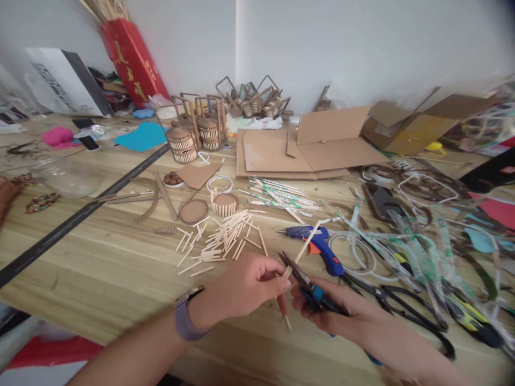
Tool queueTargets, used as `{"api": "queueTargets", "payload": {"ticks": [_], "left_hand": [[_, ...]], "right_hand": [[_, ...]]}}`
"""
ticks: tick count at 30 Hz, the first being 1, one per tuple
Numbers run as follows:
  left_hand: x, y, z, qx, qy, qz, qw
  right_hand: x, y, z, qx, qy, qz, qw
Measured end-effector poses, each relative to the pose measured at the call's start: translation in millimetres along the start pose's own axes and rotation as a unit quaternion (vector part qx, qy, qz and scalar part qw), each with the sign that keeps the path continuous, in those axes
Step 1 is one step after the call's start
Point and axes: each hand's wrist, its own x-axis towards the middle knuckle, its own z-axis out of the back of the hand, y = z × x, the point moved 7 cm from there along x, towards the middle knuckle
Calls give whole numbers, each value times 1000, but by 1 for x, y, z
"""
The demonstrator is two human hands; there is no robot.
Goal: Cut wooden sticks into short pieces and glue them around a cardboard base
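Observation:
My left hand [249, 284], with a watch on its wrist, is closed in a pinch on thin wooden sticks [308, 241]. One stick slants up to the right past the fingers, and another end points down below them. My right hand [341, 311] is wrapped round blue-handled pliers [300, 276], whose dark jaws are at the sticks beside my left fingertips. Whether the jaws touch the wood I cannot tell. Just beyond lies a pile of short cut sticks [229, 236]. Behind it are a round cardboard disc [193, 211] and a second disc edged with upright sticks [224, 206].
A blue glue gun [301, 232] lies beyond my hands. Black scissors [386, 295], a phone [384, 201] and plastic wrappers crowd the right. Wrapped chopsticks [277, 193], flat cardboard [273, 153] and small stick-sided baskets [182, 143] are farther back. Another person's hand [7, 193] is at far left.

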Motion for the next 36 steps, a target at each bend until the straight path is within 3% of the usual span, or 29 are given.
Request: {"api": "queueTargets", "payload": {"ticks": [6,18,26,36], "left_hand": [[2,4,-7,-24,21,13,999],[2,10,-11,-23,33,15,999],[1,6,-12,-13,41,4,999],[-1,2,-8,41,21,18,999]], "right_hand": [[2,4,-7,16,41,19,999],[2,-2,-7,2,29,58,998],[1,6,-6,-39,16,72,997],[3,18,-9,-176,-45,82,980]]}}
